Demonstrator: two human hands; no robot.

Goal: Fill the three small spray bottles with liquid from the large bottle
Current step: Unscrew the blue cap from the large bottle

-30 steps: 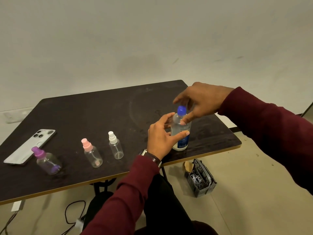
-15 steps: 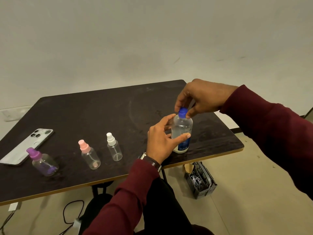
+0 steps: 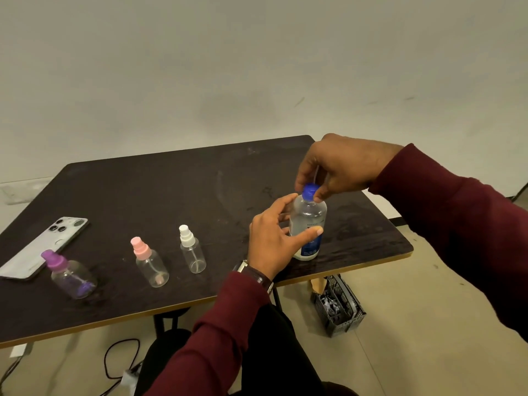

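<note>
Large bottle (image 3: 308, 224) upright near right tabletop (image 3: 171, 195) edge | left hand (image 3: 274, 238) gripping body, right hand (image 3: 340, 164) pinching blue cap (image 3: 309, 191) | step: uncapping | next: twist cap off, then uncap three capped spray bottles (image 3: 193, 250)

Bottle label (image 3: 312, 244) partly behind fingers (image 3: 310, 234)
</note>
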